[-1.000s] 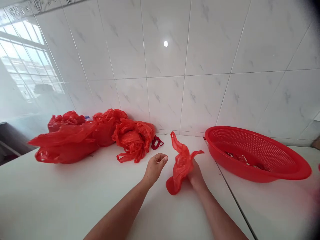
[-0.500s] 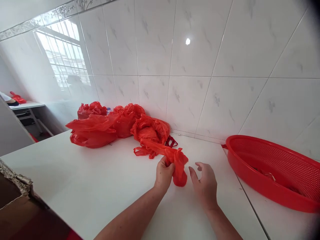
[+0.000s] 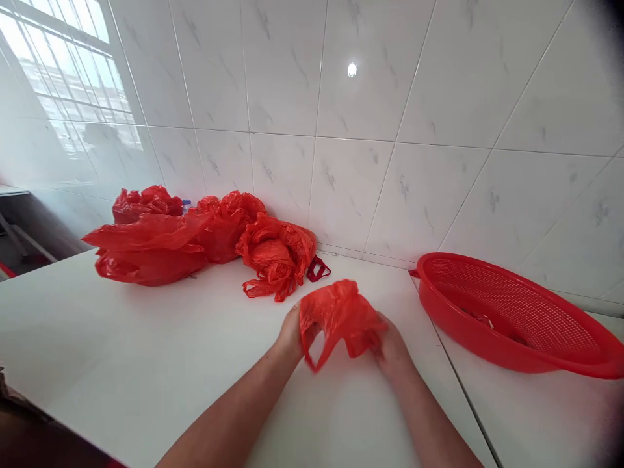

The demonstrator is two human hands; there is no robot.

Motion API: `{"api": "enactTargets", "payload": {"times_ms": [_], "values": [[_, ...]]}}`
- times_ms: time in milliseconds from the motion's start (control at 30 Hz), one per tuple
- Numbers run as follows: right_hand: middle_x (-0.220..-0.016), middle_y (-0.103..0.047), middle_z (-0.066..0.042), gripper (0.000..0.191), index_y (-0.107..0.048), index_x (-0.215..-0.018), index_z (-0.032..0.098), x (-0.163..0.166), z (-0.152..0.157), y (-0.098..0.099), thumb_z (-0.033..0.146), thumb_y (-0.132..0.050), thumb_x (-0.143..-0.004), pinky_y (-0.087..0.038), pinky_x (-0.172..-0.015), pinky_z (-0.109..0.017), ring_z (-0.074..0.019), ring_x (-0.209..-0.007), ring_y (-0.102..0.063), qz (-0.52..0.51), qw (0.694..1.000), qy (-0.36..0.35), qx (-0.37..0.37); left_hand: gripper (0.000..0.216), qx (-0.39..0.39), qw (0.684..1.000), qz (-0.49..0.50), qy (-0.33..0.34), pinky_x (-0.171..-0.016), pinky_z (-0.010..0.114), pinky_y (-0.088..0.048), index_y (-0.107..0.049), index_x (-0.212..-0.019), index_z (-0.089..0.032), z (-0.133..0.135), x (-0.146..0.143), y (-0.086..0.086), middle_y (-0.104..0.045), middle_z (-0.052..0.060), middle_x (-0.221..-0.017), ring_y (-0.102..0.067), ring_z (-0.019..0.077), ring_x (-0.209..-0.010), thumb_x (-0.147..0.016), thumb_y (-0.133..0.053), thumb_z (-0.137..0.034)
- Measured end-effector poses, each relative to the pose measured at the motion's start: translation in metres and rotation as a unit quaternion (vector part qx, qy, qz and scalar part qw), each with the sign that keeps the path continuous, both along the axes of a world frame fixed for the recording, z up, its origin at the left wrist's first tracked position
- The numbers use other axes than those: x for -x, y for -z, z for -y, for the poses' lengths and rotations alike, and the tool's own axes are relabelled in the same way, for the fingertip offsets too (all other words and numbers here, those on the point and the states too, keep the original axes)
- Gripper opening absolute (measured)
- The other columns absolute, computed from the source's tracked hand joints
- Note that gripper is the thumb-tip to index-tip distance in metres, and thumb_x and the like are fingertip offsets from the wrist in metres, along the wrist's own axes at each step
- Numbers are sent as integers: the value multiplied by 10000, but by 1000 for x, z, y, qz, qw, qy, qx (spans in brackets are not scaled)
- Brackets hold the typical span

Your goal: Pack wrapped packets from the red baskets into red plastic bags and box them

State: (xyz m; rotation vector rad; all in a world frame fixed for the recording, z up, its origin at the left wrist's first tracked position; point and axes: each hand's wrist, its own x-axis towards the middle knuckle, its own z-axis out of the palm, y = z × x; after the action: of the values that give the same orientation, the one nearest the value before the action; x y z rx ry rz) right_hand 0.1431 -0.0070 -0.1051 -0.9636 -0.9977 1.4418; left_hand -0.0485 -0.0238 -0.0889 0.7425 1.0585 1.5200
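A thin red plastic bag (image 3: 341,315) is stretched between my two hands above the white table (image 3: 234,364). My left hand (image 3: 291,331) grips its left side, where a handle loop hangs down. On the other side my right hand (image 3: 389,341) holds the bag's edge; the bag covers some of the fingers of both hands. Just behind lies a crumpled bundle of red plastic bags (image 3: 277,253), with a small dark red strap (image 3: 318,268) beside it.
Fuller red bags (image 3: 151,250) stand against the tiled wall at the left, a blue bottle cap (image 3: 186,205) among them. To the right is a red perforated basket (image 3: 487,351) with small items inside. A cardboard box edge (image 3: 29,416) shows at lower left.
The bag has come away from the bundle and is now spread between both hands. My right hand, empty before, has closed on it. The view has turned slightly right.
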Motion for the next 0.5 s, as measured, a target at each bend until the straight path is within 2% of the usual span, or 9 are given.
{"api": "enactTargets", "payload": {"times_ms": [100,233,300,333,367,400,467,500], "values": [[-783,-652,-11,228,-603,-780,206,-29,-19,6,287,-714,-599,-501,-578,-273,-166,-723,-606,-87,993,76,30,105,30,997,34,-64,-580,257,-506,-531,-768,-167,-14,22,-2,-585,17,-668,-596,130,-614,-743,-509,-267],[-769,-667,-11,175,-571,-754,222,-45,-25,8,322,-653,-638,-536,-615,-306,-191,-772,-637,-98,989,94,50,192,68,994,20,-82,-658,327,-521,-542,-886,-156,-19,37,1,-612,51,-782,-629,176,-722,-710,-527,-229],[-742,-664,-11,185,-553,-756,223,-43,-23,6,360,-620,-652,-533,-581,-311,-201,-740,-641,-70,988,123,68,350,59,992,-43,-99,-763,386,-508,-540,-1014,-165,-13,34,1,-622,82,-934,-623,223,-881,-665,-559,-186],[-730,-662,-11,194,-550,-761,222,-41,-21,4,366,-616,-649,-525,-555,-305,-203,-719,-640,-55,985,142,76,459,23,986,-119,-112,-839,412,-481,-526,-1096,-182,-8,30,0,-607,98,-1052,-590,246,-997,-640,-573,-160],[-717,-659,-12,200,-551,-764,220,-39,-19,1,362,-620,-642,-512,-529,-295,-201,-695,-638,-42,983,157,83,565,-34,967,-222,-120,-921,432,-435,-504,-1173,-208,-4,27,-2,-563,106,-1184,-525,267,-1123,-618,-583,-139],[-704,-656,-14,202,-555,-764,215,-38,-17,-2,351,-627,-634,-498,-508,-285,-199,-671,-634,-29,982,166,87,646,-104,929,-335,-118,-993,445,-373,-485,-1230,-234,1,22,-5,-498,104,-1300,-435,283,-1232,-602,-587,-121],[-683,-649,-16,198,-570,-762,203,-38,-14,-7,327,-637,-623,-475,-490,-275,-189,-628,-622,-9,983,158,89,677,-229,822,-518,-69,-1059,457,-278,-507,-1247,-254,9,14,-9,-428,88,-1395,-312,306,-1324,-590,-570,-98],[-668,-641,-12,194,-576,-762,198,-39,-12,-10,319,-638,-622,-467,-488,-273,-182,-605,-613,7,986,145,85,620,-258,787,-560,-27,-1046,450,-287,-555,-1194,-255,11,11,-10,-481,82,-1350,-350,306,-1298,-597,-548,-87]]}}
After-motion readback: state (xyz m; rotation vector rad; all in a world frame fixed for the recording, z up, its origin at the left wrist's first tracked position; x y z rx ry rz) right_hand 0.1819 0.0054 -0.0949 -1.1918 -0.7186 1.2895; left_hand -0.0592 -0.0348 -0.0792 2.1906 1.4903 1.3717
